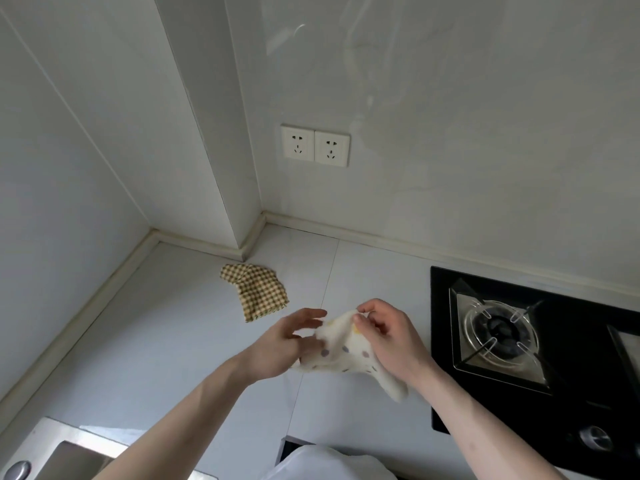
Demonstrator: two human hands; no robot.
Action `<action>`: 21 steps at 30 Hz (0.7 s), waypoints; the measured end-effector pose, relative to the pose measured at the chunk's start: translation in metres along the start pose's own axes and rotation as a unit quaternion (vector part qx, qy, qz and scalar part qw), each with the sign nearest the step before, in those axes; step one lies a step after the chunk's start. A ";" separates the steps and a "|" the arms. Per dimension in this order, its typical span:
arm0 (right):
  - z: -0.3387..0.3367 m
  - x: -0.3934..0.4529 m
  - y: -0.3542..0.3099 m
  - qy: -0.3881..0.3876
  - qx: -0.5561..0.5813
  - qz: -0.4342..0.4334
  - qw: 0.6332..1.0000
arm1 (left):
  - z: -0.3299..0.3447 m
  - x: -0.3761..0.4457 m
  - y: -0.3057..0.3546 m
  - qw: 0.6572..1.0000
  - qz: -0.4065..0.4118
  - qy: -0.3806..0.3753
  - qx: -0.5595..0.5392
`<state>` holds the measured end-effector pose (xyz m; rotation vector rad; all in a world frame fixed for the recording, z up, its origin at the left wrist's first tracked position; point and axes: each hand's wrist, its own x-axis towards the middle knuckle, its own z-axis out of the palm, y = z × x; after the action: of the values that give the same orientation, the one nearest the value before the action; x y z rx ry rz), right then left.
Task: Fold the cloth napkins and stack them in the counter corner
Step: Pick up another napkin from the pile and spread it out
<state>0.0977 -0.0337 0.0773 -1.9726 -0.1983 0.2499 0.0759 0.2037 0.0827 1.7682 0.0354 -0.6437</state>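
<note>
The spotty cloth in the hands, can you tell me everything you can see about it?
The spotty cloth is a soft, cream-white napkin with small purple-grey dots and a bit of yellow near the top. It looks like thin fabric, bunched and crumpled, not folded flat yet. It is held up above the counter, with one end drooping down toward the lower right. The right hand pinches its top edge, and the left hand touches its left side with fingers spread.
</note>
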 end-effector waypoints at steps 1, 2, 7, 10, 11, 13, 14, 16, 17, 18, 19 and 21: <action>-0.002 0.001 -0.003 -0.009 0.001 -0.006 1.000 | 0.004 0.004 0.003 1.000 0.006 -0.021 0.002; -0.003 0.002 -0.006 -0.014 -0.001 -0.010 1.000 | 0.008 0.007 0.006 0.999 0.020 -0.026 0.022; -0.016 0.004 -0.005 -0.008 -0.024 -0.006 1.000 | 0.015 0.015 0.023 0.989 0.102 0.066 0.088; -0.024 0.001 0.004 -0.012 -0.039 0.042 0.998 | 0.009 0.015 0.028 0.988 0.123 0.086 0.042; -0.026 -0.001 0.009 -0.022 -0.051 0.057 0.997 | 0.007 0.016 0.029 0.987 0.125 0.087 0.040; -0.029 -0.004 0.020 -0.046 -0.081 0.080 0.992 | 0.004 0.018 0.029 0.987 0.122 0.093 0.045; -0.030 -0.004 0.026 -0.053 -0.101 0.088 0.990 | 0.001 0.020 0.030 0.986 0.121 0.099 0.051; -0.033 -0.004 0.034 -0.052 -0.139 0.090 0.985 | -0.004 0.023 0.031 0.983 0.126 0.116 0.072; -0.035 -0.002 0.035 -0.039 -0.151 0.088 0.984 | -0.006 0.024 0.032 0.979 0.131 0.129 0.088; -0.038 0.001 0.035 -0.020 -0.153 0.082 0.985 | -0.008 0.026 0.034 0.974 0.137 0.148 0.100; -0.041 0.005 0.033 0.004 -0.149 0.072 0.986 | -0.011 0.028 0.036 0.969 0.143 0.171 0.105; -0.050 0.011 0.025 0.062 -0.132 0.038 0.989 | -0.017 0.032 0.044 0.955 0.158 0.226 0.106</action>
<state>0.1223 -0.0850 0.0727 -2.2533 -0.0776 0.1540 0.1249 0.1957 0.1105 2.0424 -0.0046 -0.0020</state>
